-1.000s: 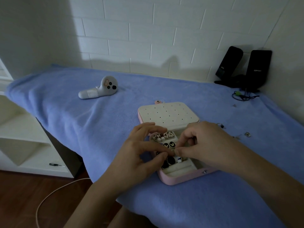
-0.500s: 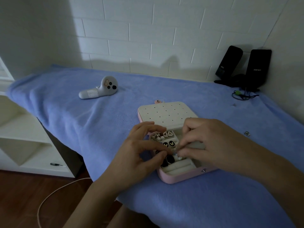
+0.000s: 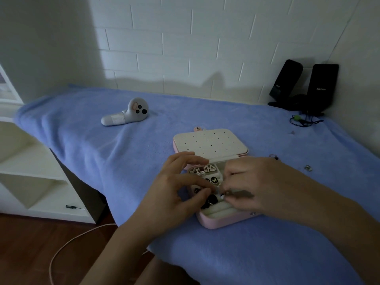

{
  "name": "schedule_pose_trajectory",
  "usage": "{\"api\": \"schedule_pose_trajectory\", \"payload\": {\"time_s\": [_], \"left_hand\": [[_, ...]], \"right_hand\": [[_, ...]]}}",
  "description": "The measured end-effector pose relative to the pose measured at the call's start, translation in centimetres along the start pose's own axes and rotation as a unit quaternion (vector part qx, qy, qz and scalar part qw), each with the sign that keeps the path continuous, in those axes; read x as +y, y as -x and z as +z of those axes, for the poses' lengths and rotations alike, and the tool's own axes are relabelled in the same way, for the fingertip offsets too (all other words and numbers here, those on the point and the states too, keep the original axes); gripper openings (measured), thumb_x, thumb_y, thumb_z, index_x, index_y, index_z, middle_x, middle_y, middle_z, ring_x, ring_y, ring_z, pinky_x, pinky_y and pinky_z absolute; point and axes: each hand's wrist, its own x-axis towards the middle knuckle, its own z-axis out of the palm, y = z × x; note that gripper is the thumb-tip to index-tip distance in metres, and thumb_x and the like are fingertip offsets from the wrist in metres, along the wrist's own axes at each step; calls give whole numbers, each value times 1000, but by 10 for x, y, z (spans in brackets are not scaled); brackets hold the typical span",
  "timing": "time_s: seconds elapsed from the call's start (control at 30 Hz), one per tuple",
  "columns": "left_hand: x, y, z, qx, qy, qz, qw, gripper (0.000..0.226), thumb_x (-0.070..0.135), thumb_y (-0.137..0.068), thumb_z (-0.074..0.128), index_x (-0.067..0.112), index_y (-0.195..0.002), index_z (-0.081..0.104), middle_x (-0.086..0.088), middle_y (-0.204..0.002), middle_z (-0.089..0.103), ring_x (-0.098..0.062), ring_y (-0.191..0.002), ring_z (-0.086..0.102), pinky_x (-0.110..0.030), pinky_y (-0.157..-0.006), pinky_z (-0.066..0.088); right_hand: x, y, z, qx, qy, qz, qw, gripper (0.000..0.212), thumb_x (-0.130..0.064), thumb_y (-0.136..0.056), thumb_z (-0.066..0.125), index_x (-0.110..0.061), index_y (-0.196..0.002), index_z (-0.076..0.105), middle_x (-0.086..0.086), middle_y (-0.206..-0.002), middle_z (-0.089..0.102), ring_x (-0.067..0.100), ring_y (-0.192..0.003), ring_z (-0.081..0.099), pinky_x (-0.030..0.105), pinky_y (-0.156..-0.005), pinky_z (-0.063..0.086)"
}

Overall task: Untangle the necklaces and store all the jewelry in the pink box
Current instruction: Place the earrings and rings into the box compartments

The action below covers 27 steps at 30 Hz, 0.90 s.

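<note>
My left hand (image 3: 174, 194) and my right hand (image 3: 259, 188) meet fingertip to fingertip over the middle of the pink box (image 3: 216, 223). Thumb and forefinger of each are closed narrowly on one small piece (image 3: 219, 191), too tiny for me to name. I judge it light, slippery and easy to bend, so it needs a gentle pinch on its body, not a pull. The earrings (image 3: 210, 168) sit in compartments at 12 o'clock from the pinch. A loose metal piece (image 3: 307, 168) lies on the blue cloth (image 3: 102, 161) at 3 o'clock, well apart from the box.
</note>
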Motion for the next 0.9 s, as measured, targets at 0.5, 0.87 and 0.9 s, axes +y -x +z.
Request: {"api": "schedule_pose_trajectory", "payload": {"time_s": [0.5, 0.87, 0.9], "left_hand": [[2, -3, 4, -11, -29, 16, 999, 19, 31, -81, 60, 28, -91, 76, 9, -119, 59, -9, -120, 45, -12, -98, 34], [5, -3, 5, -42, -55, 43, 997, 21, 33, -85, 58, 29, -96, 75, 7, -121, 58, -15, -122, 43, -16, -100, 33], [5, -3, 5, -44, -55, 41, 997, 22, 34, -86, 57, 29, -96, 75, 7, -121, 58, -14, -123, 42, -15, -101, 32]], "right_hand": [[7, 0, 6, 27, -78, 0, 997, 22, -37, -80, 57, -24, -74, 74, -17, -74, 57, -3, -67, 52, 16, -61, 45], [17, 6, -13, 5, -177, 80, 981, 6, -27, -80, 73, -28, -84, 77, -14, -83, 60, 10, -69, 55, 17, -61, 40], [24, 8, -19, 29, -200, 105, 974, 5, -24, -80, 75, -26, -83, 77, -12, -82, 62, 12, -66, 55, 15, -60, 39]]}}
